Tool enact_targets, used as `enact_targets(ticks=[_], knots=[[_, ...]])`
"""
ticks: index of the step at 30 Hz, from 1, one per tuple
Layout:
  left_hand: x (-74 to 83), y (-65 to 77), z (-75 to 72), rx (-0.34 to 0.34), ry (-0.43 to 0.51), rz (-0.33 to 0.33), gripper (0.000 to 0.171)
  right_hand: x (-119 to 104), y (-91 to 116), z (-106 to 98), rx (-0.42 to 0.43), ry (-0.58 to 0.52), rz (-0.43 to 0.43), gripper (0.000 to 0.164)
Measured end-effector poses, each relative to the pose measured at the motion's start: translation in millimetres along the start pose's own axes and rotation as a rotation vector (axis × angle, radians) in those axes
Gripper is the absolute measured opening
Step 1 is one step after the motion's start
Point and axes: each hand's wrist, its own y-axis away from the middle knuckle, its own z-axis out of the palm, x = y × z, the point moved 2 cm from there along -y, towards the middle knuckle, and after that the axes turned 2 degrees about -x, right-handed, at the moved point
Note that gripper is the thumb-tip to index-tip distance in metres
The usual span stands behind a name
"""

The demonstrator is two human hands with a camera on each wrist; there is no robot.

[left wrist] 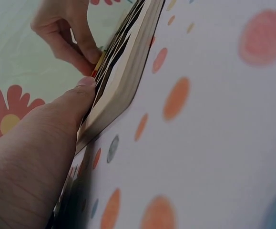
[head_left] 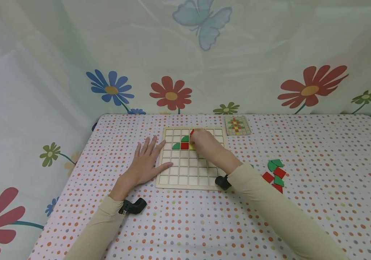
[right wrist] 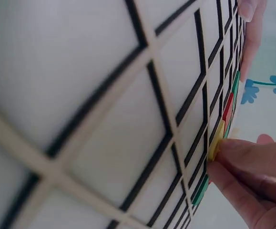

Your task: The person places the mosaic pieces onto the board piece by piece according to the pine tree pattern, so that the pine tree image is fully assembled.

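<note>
A wooden grid board (head_left: 185, 173) lies on the table with green quarter-round tiles (head_left: 176, 146) and a red square tile (head_left: 184, 145) set in its upper squares. My right hand (head_left: 205, 142) is over that part of the board. In the right wrist view its thumb and finger pinch a yellow tile (right wrist: 216, 139) at the grid, next to a red tile (right wrist: 228, 107). From the head, the hand hides most of that yellow tile. My left hand (head_left: 146, 162) rests spread at the board's left edge, its thumb (left wrist: 83, 90) on the frame.
A pattern card (head_left: 238, 125) with a tree picture lies beyond the board's far right corner. Loose red tiles (head_left: 267, 177) and green tiles (head_left: 279, 181) are scattered to the right, near my right forearm. A flowered curtain (head_left: 237, 57) hangs behind the dotted tablecloth (head_left: 178, 224).
</note>
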Motion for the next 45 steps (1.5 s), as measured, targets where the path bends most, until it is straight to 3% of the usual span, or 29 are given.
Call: enact_targets(ticks=[5,10,18,23,27,33,37,45], knots=[[0.1,-1.4,0.3,-0.014,0.0,-0.002,0.09,12,22,-8,-0.056,-0.231,0.018,0.017],[0.1,-0.7,0.5,-0.012,-0.005,0.0,0.091,22,61,-23,-0.126,-0.408,0.041,0.03],[-1.0,0.4,1.4,-0.012,0.012,0.006,0.089,32,126,-44,-0.233,-0.333,-0.019,0.024],[-1.9,-0.2,3.3,-0.006,0.013,0.016,0.089,50,158,-40,-0.289,-0.256,-0.019,0.022],[-2.0,-0.6,3.4,-0.001,0.009,0.019,0.09,60,177,-33,-0.272,-0.219,-0.038,0.027],[-2.5,0.0,3.7,-0.01,0.008,0.0,0.089,63,184,-24,-0.234,-0.191,-0.061,0.032],[-1.9,-0.6,4.8,-0.007,0.014,0.007,0.089,62,181,-22,-0.253,-0.181,-0.053,0.03],[-1.9,0.1,2.8,-0.002,0.007,0.006,0.09,56,166,-24,-0.293,-0.288,-0.004,0.026]])
